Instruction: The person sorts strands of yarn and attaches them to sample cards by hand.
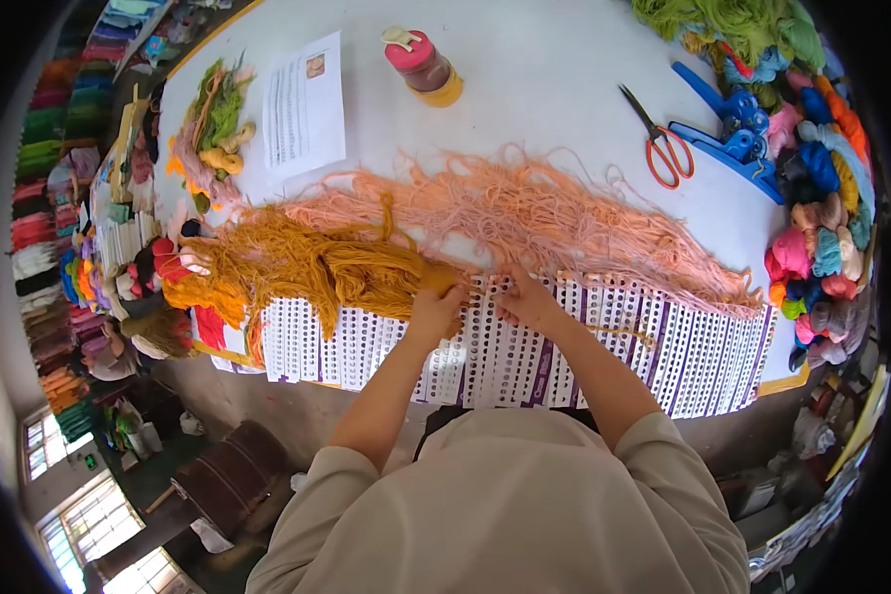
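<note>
My left hand (438,309) is closed around the end of a thick hank of mustard yarn (366,269), which spreads out to the left in loose loops. Just to its right, my right hand (527,302) bends its fingers together over the upper ends of white perforated cards (485,361); what lies between the fingertips is too small to make out. The cards stand side by side in a long row, with purple strips among them. A short mustard strand (624,335) lies across the cards right of my right hand. Behind both hands stretches a tangled mass of peach-pink yarn (525,213).
Farther back on the white table (535,79) are a printed sheet (305,109), a pink-lidded bottle (424,69), orange-handled scissors (658,139) and a blue tool (733,129). Green and tan yarn (218,129) lies at left. Colourful yarn bundles (827,228) crowd the right edge.
</note>
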Motion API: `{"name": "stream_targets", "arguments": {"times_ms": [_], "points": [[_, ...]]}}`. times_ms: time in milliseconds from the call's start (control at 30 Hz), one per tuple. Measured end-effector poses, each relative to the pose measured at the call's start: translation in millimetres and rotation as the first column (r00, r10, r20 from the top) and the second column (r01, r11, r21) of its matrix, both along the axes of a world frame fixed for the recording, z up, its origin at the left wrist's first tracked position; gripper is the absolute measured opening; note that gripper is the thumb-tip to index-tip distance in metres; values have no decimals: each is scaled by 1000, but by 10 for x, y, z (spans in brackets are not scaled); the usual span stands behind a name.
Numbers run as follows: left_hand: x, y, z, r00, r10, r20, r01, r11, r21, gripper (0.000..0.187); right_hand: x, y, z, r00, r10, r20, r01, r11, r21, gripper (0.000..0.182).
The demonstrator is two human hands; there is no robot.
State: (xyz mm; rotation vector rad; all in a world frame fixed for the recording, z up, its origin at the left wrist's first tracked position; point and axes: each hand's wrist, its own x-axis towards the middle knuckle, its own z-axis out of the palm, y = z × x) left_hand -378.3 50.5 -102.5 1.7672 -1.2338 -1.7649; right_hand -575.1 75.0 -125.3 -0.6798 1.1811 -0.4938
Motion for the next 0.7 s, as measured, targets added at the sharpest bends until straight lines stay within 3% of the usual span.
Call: {"name": "stream_targets", "arguments": {"times_ms": [33, 67, 133, 267, 333, 367, 433, 467, 533, 567, 633, 667, 700], "points": [[32, -4, 57, 951, 257, -173, -228, 959, 169, 11, -13, 2, -14, 1000, 9, 13, -9, 1000, 1, 41], [69, -10, 114, 952, 254, -168, -226, 959, 170, 11, -19, 4, -29, 999, 19, 27, -19, 1000, 1, 41], [127, -25, 190, 864, 404, -302, -207, 829, 519, 10, -27, 2, -45, 999, 22, 28, -22, 1000, 0, 41], [-10, 31, 175, 749, 550, -369, -240, 745, 623, 8, -18, 8, -56, 1000, 15, 8, -14, 1000, -9, 42], [-29, 33, 209, 699, 537, -472, -87, 719, 689, 12, -19, 4, -48, 1000, 11, 5, -11, 1000, -4, 43], [-49, 26, 225, 698, 539, -471, -89, 718, 690, 12, -19, 6, -34, 1000, 7, 3, -7, 1000, -1, 43], [-126, 10, 229, 806, 321, -498, 69, 784, 617, 19, -32, 11, -6, 1000, -16, 16, 17, 998, -53, 44], [-195, 40, 208, 805, 325, -496, 65, 783, 618, 19, -32, 18, -7, 999, -38, 32, 42, 994, -105, 45], [-340, 106, 146, 986, -77, -148, 128, 917, 379, 21, -35, 31, -94, 997, -22, 78, 30, 994, -106, 46], [-327, 122, 128, 986, -74, -148, 126, 917, 378, 21, -29, 37, -145, 993, -11, 122, 24, 994, -108, 46], [-295, 166, 49, 909, -387, 152, 374, 921, 109, 21, 4, 61, -208, 994, -39, 102, 48, 995, -92, 40], [-215, 177, -35, 910, -386, 151, 373, 921, 108, 21, 18, 60, -199, 994, -69, 83, 75, 994, -74, 34], [-76, 156, -104, 830, -428, 358, 473, 880, -42, 19, 30, 45, -192, 994, -68, 80, 75, 994, -76, 34]]}}
